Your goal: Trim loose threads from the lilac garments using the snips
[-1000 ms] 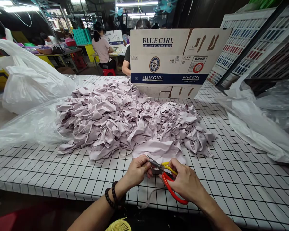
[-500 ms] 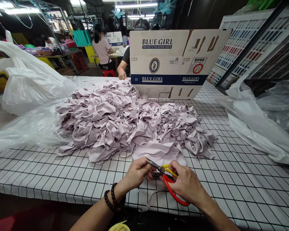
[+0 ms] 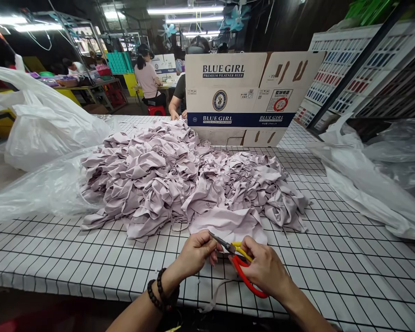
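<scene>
My right hand (image 3: 265, 267) is wrapped round the handles of scissors (image 3: 241, 272), one handle loop red and the other yellow. Their dark metal blades point left, with the tips at the fingers of my left hand (image 3: 198, 252). Those fingers are pinched at the near edge of a pale mauve fabric piece (image 3: 230, 222); they hide the exact spot they grip. Below the hands, a thin fabric strip (image 3: 216, 295) hangs down over the table's front edge. Just beyond lies a big heap of the same mauve fabric (image 3: 152, 170).
A beer carton (image 3: 228, 99) stands upright behind the heap on the grid-patterned tablecloth (image 3: 100, 258). White plastic bags lie left (image 3: 48, 124) and right (image 3: 363, 180). A co-worker's hand (image 3: 174, 114) is at the heap's far side. Another person (image 3: 148, 80) sits farther back.
The view has tilted slightly upward, so the scene sits a little lower. Both hands and the scissors keep nearly the same pose. The co-worker's second hand now shows beside the carton.
</scene>
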`<control>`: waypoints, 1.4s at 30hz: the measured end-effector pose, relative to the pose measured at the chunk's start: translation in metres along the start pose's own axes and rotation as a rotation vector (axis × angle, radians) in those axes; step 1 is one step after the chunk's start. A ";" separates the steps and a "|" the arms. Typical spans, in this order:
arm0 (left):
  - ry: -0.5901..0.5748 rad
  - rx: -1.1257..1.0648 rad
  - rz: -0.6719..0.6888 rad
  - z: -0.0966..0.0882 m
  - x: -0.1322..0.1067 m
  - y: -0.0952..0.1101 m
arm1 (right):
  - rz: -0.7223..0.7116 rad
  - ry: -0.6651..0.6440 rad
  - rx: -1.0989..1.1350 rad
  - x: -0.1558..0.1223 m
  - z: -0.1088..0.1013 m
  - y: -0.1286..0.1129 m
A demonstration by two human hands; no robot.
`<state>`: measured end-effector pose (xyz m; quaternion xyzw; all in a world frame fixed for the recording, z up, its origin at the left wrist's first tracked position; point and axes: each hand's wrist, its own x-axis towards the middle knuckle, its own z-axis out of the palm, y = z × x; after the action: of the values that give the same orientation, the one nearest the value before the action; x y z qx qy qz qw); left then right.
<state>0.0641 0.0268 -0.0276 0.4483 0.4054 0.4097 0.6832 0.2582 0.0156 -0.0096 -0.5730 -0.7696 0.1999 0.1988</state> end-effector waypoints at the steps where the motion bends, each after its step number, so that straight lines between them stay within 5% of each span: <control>1: -0.001 0.001 -0.001 0.000 0.000 0.001 | 0.017 -0.005 0.042 0.000 0.000 0.001; 5: -0.004 0.025 0.008 -0.002 -0.002 0.002 | 0.203 0.003 0.160 -0.007 -0.015 0.024; 10: -0.045 0.179 0.019 -0.014 -0.019 0.005 | 0.721 0.072 -0.142 -0.033 -0.050 0.111; 13: -0.131 0.420 -0.003 -0.026 -0.039 0.013 | 0.801 0.081 -0.305 -0.052 -0.065 0.154; 16: -0.166 0.676 -0.068 -0.036 -0.057 0.024 | 0.795 0.022 -0.318 -0.058 -0.073 0.163; 19: 0.017 0.843 -0.059 -0.036 -0.056 0.024 | 0.737 -0.001 -0.319 -0.041 -0.068 0.146; 22: 0.252 0.999 0.100 -0.022 -0.033 0.010 | 0.590 0.003 -0.238 -0.002 -0.046 0.119; 26: 0.255 1.257 0.217 0.001 0.004 -0.017 | 0.472 0.016 -0.143 0.055 -0.011 0.095; 29: 0.252 1.311 0.220 0.003 0.016 -0.029 | 0.389 0.055 -0.111 0.074 -0.006 0.091; 35: 0.239 1.231 0.309 -0.026 -0.001 -0.026 | 0.204 0.251 -0.147 0.049 -0.037 0.096; 39: 0.391 1.136 0.426 -0.047 -0.037 -0.020 | 0.089 0.343 -0.223 0.009 -0.041 0.094; 42: 0.388 1.153 0.517 -0.065 -0.072 -0.018 | -0.072 0.190 -0.232 -0.024 -0.035 0.092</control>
<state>-0.0163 -0.0263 -0.0483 0.7433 0.5548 0.3513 0.1278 0.3568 0.0196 -0.0308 -0.5803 -0.7854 0.0470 0.2102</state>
